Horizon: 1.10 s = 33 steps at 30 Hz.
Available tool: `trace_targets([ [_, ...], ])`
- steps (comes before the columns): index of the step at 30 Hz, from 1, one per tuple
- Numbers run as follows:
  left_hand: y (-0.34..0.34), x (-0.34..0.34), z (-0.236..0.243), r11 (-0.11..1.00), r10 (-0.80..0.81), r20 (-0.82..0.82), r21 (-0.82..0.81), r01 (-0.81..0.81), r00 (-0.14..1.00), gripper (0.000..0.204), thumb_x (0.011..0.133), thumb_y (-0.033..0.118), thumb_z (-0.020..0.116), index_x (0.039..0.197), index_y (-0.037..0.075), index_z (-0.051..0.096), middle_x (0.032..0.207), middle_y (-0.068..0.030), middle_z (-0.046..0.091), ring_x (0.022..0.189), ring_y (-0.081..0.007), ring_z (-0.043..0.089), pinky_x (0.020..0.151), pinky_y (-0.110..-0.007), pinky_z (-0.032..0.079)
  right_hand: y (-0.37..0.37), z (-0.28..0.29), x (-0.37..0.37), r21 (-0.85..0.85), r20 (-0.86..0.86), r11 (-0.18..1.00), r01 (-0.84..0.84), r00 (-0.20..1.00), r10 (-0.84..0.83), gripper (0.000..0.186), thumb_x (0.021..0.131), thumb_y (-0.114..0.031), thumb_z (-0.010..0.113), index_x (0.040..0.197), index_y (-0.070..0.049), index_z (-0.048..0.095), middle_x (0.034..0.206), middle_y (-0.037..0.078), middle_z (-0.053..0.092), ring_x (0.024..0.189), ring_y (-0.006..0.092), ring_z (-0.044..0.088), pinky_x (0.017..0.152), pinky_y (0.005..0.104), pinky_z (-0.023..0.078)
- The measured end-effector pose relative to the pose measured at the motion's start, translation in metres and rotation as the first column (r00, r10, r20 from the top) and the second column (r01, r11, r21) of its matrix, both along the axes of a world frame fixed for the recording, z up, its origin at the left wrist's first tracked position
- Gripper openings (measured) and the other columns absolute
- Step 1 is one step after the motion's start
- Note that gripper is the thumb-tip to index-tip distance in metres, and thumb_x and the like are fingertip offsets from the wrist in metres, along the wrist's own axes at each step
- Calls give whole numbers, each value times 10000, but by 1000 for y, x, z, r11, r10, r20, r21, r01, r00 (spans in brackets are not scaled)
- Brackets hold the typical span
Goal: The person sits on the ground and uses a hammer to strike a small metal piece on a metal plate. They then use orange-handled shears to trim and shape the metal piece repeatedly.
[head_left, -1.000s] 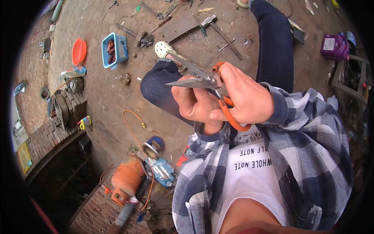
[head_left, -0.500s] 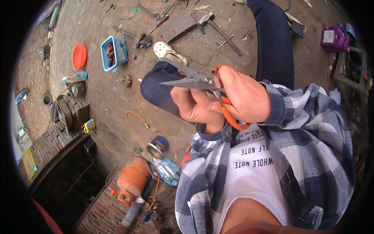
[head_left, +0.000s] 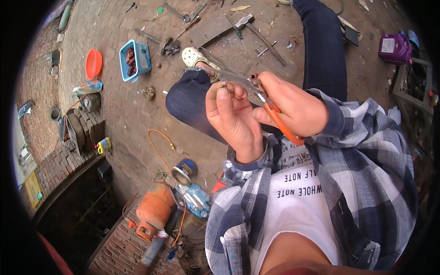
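In front of my chest my right hand (head_left: pixel 295 103) grips a large pair of scissors by its orange-covered handles (head_left: pixel 280 123). The steel blades point up and to the left, partly smeared by motion and partly behind my left fingers. Close beside them, palm turned toward me, is my left hand (head_left: pixel 238 119). Its thumb presses against the curled index finger, and a tiny light speck (head_left: pixel 223 84) shows at the fingertips; I cannot make out what it is.
On the ground beyond my knees lie a flat metal plate (head_left: pixel 210 31), a hammer (head_left: pixel 266 43) and a green-handled screwdriver (head_left: pixel 239 34). A blue basket (head_left: pixel 143 57) and a red basin (head_left: pixel 93 64) stand left. An orange gas cylinder (head_left: pixel 155 206) lies lower left; a purple jug (head_left: pixel 394 48) stands right.
My left hand has turned its palm toward me, its fingertips now raised by the blades. The scissors have tilted and swung edge-on, with my right hand shifting slightly right and down.
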State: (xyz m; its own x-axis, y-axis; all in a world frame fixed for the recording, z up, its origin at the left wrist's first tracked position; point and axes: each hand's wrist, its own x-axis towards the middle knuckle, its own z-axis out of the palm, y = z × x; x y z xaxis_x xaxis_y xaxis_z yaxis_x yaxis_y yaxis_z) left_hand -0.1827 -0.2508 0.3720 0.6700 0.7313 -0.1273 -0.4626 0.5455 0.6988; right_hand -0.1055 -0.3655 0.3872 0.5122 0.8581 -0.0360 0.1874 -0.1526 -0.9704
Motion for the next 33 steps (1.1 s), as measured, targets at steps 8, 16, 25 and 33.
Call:
trace_targets([
  [8, -9, 3, 1, 976, 128, -23, 181, -122, 991, 137, 956, 60, 543, 1060, -24, 574, 1020, -139, 645, 879, -172, 637, 780, -306, 539, 6, 3, -5, -24, 264, 988, 153, 954, -141, 501, 772, -258, 721, 1051, 30, 420, 984, 199, 476, 916, 394, 513, 785, 425, 438],
  [16, -7, 4, 1, 968, 96, -24, 234, -88, 995, 164, 962, 101, 525, 1043, -37, 561, 1096, -206, 644, 895, -196, 652, 757, -320, 576, 7, -1, -6, -66, 308, 982, 175, 940, -147, 449, 791, -264, 706, 1004, 28, 440, 913, 199, 546, 839, 410, 573, 688, 441, 467],
  [25, 5, 3, 5, 969, -169, 83, -166, 181, 982, 143, 901, 138, 586, 943, 3, 566, 841, -55, 534, 760, -143, 507, 684, -269, 435, 10, -7, 6, 122, -335, 971, 204, 930, -154, 266, 911, -221, 651, 884, 10, 523, 777, 126, 615, 743, 180, 637, 631, 314, 494],
  [33, 14, -3, 7, 929, -352, -5, -126, 348, 936, 135, 872, 110, 599, 932, -9, 582, 799, -43, 558, 704, -114, 518, 560, -240, 428, 20, 10, 25, 327, -564, 895, 304, 823, -73, 132, 866, -41, 644, 960, 29, 583, 845, 69, 632, 760, 112, 617, 699, 247, 514],
])
